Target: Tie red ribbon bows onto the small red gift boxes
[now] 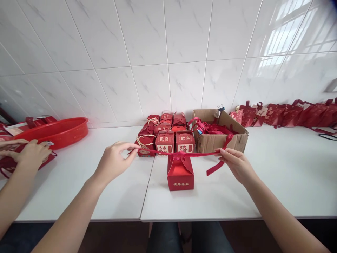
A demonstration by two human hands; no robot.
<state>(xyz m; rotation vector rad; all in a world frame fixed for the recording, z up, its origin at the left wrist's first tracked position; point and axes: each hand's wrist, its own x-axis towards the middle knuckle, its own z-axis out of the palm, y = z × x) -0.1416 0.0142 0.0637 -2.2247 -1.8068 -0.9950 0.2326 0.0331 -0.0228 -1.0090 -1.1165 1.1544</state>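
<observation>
A small red gift box (180, 180) with pale lettering stands upright on the white table, near its front edge. Across its top runs a red ribbon (201, 154), knotted or looped at the middle and pulled nearly straight to both sides. My left hand (116, 160) pinches one end of the ribbon between thumb and fingertips, left of the box. On the other side my right hand (234, 162) pinches the ribbon too, and a loose tail hangs below its fingers. Neither hand touches the box itself.
Several red gift boxes (164, 142) stand behind, beside a cardboard box (221, 142) of red ribbons. At left, another person's hands (33, 154) hold a dark red item near a red plastic basin (71, 131). Red bags (273, 114) line the wall at right.
</observation>
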